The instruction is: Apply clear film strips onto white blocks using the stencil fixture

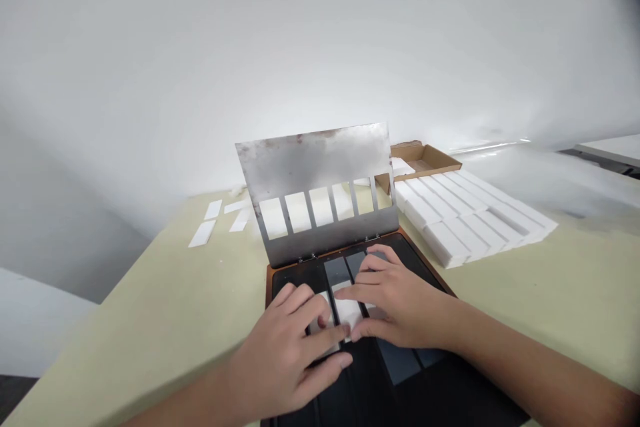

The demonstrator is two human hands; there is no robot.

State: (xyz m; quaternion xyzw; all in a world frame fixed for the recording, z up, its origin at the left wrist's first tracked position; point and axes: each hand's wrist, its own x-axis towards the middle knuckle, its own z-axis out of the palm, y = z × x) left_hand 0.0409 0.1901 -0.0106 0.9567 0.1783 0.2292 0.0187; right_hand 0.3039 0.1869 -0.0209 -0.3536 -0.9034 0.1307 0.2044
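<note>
My left hand (283,353) and my right hand (395,300) meet over a white foam strip (346,312), their fingers closing on it from both sides. Much of the strip is hidden under my fingers. Beneath them lies a black hinged tray (300,277) with a brown edge and dark glossy panels. A scuffed steel plate (313,163) stands raised on the tray's far hinge. It has a row of several rectangular slots, with white pieces showing through them.
Several loose white strips (213,223) lie left of the plate on the pale green tabletop (110,347). Rows of white foam blocks (465,213) fill the right side, with an open cardboard box (423,159) behind them. Another white table (613,149) stands far right.
</note>
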